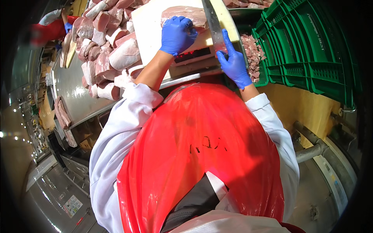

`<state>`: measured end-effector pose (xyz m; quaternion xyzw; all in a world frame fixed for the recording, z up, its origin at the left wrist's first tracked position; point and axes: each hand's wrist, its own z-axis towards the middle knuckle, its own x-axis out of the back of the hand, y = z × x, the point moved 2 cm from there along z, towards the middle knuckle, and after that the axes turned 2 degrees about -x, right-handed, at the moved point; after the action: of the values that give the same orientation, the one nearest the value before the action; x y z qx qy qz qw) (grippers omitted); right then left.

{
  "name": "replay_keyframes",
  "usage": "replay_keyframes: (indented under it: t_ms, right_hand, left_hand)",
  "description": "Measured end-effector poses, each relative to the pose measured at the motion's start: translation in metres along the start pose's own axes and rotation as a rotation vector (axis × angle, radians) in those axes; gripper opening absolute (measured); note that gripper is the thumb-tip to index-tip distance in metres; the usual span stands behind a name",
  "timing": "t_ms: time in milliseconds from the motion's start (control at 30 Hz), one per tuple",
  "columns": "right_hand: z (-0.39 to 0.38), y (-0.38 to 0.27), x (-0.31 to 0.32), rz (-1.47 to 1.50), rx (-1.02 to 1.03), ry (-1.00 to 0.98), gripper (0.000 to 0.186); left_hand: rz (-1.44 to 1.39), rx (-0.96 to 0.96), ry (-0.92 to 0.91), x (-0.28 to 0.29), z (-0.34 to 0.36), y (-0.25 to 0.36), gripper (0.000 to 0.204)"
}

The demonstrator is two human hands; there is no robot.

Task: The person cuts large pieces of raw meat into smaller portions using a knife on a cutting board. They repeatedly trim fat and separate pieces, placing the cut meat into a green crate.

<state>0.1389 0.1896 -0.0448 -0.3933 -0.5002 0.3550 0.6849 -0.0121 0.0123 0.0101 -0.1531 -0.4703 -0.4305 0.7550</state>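
Observation:
A long piece of pork loin (194, 14) lies across the white cutting board (149, 19). My left hand (176, 37), in a blue glove, presses on its near side with curled fingers. In my right hand (235, 64), also gloved in blue, is a large knife (211, 17), its broad blade pointing away from me beside the loin's right end. The index finger stretches along the blade and the thumb is against it; the handle is mostly hidden under the hand. A panel with a red lit display (192, 55) shows below the board's near edge.
Many cut loin pieces (124, 54) are heaped on the steel table (72, 85) to the left. Small meat chunks (251, 58) lie right of the board, beside stacked green crates (299, 50). Another person (52, 29) stands at the far left. Metal pipes (311, 151) run at lower right.

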Motion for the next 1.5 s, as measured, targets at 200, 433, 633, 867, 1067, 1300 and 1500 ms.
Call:
replay_keyframes:
  t_ms: [200,433,633,867,1067,1300,1500]
  right_hand:
    - [-0.002,0.006,-0.002,0.021,0.060,0.080,0.079]
    - [-0.002,0.007,-0.009,0.015,0.046,-0.001,0.078]
    - [-0.038,0.030,0.006,-0.115,0.024,-0.137,0.076]
    - [-0.039,0.031,0.009,-0.114,0.012,-0.255,0.075]
    - [0.050,-0.027,-0.043,-0.165,0.097,-0.077,0.074]
    - [0.049,-0.036,-0.008,0.199,-0.027,0.070,0.075]
    - [0.041,0.002,0.008,0.267,-0.079,0.116,0.079]
  left_hand:
    - [0.050,-0.004,0.028,-0.001,0.007,0.014,0.010]
    - [-0.022,0.036,0.065,0.001,-0.003,0.013,0.016]
    - [-0.119,0.208,0.194,0.034,-0.033,-0.006,0.020]
    - [-0.188,0.327,0.280,0.067,-0.060,-0.027,0.016]
    - [-0.243,0.293,0.366,0.069,-0.055,-0.024,0.017]
    - [-0.202,0.200,0.271,0.040,-0.051,-0.012,0.031]
    - [0.282,-0.046,-0.117,0.005,-0.014,0.027,0.030]
